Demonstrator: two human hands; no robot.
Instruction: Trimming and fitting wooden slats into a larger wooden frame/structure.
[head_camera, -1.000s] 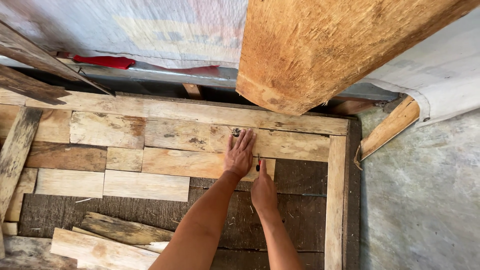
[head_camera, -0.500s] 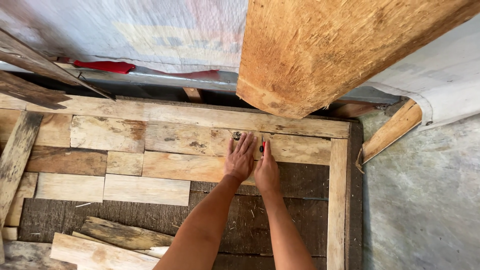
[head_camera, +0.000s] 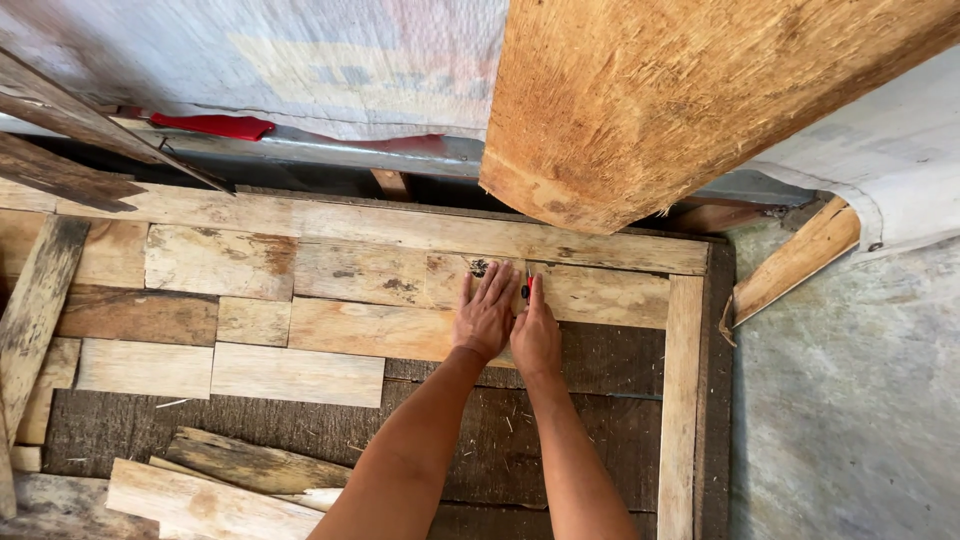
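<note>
Plank floor (head_camera: 300, 375), beam (head_camera: 680, 100) overhead; left hand (head_camera: 485, 318) flat, right hand (head_camera: 535, 335) holding pencil (head_camera: 527, 290)

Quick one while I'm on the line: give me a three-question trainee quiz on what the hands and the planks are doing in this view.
1. True or false: the left hand lies flat, fingers spread, on a pale plank.
2. What does the right hand hold against the wood? A) a hammer B) a small red-tipped marking tool C) a saw
3. Fill in: the big rough wooden beam overhead hangs nearest the ____ side of the plank panel.

Key
1. True.
2. B. It is thin, and too small to tell its exact kind.
3. Far, close to the top frame board.
</note>
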